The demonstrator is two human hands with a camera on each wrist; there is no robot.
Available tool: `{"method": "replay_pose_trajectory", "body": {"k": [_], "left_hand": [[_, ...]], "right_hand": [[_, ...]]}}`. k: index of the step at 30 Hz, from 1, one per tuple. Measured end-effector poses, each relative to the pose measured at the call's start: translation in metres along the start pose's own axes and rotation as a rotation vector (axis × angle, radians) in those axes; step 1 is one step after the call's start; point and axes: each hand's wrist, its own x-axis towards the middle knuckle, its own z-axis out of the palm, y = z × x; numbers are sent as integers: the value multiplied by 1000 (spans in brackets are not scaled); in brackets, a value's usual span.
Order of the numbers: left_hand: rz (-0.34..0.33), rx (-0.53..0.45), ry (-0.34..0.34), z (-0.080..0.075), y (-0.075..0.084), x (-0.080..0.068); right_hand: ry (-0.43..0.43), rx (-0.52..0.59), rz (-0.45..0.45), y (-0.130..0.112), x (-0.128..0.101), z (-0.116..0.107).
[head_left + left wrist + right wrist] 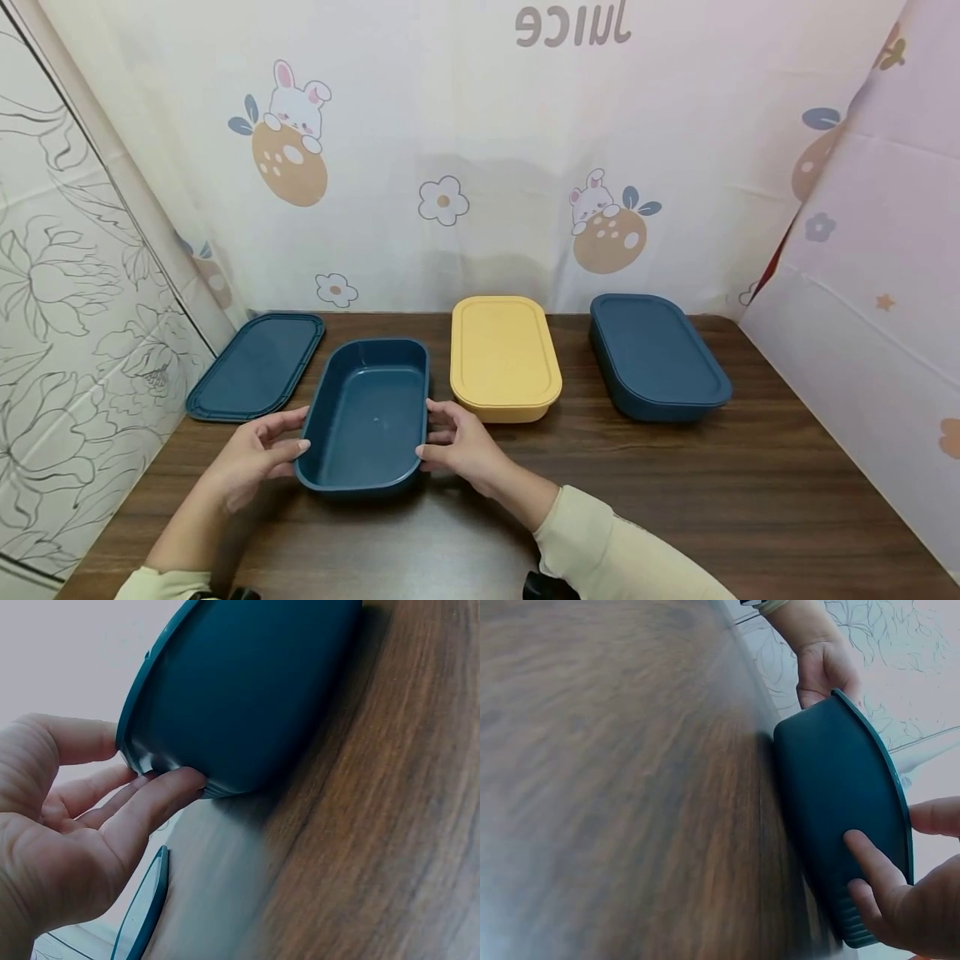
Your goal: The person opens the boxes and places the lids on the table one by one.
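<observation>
The open blue container (367, 417) sits on the wooden table (675, 492), near the front edge, with its loose blue lid (257, 365) lying flat just to its left, a closed yellow box (504, 358) just to its right, and a closed blue box (654, 354) farther right again. Both hands bracket the open container at its near end. To handle it well, the grip looks best kept even on the two long sides, low on the walls, so the tub stays level and does not skate on the smooth wood — a lopsided pull would likely swing it into the yellow box. The left hand (255, 454) has its fingers (161, 796) loosely spread and only lightly bent, their tips against the container's outer wall under the rim, thumb up by the rim. The right hand (461, 442) mirrors it — fingers (874, 862) laid along the wall, thumb above the rim, a light pinch rather than a hard clamp. The container rests on the table, not lifted.
</observation>
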Motion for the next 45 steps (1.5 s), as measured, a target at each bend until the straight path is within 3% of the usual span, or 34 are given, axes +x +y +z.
{"method": "replay_pose_trajectory", "body": {"k": [12,28,45], "left_hand": [[-65,72,36,-15,4,8],[-66,98,29,-25,5,18],[-101,151,69,-30,12,23]], "right_hand": [[22,-86,-36,2,18,9],[49,-82,-22,3,34,16],[82,-115,-8,-1,46,25]]}}
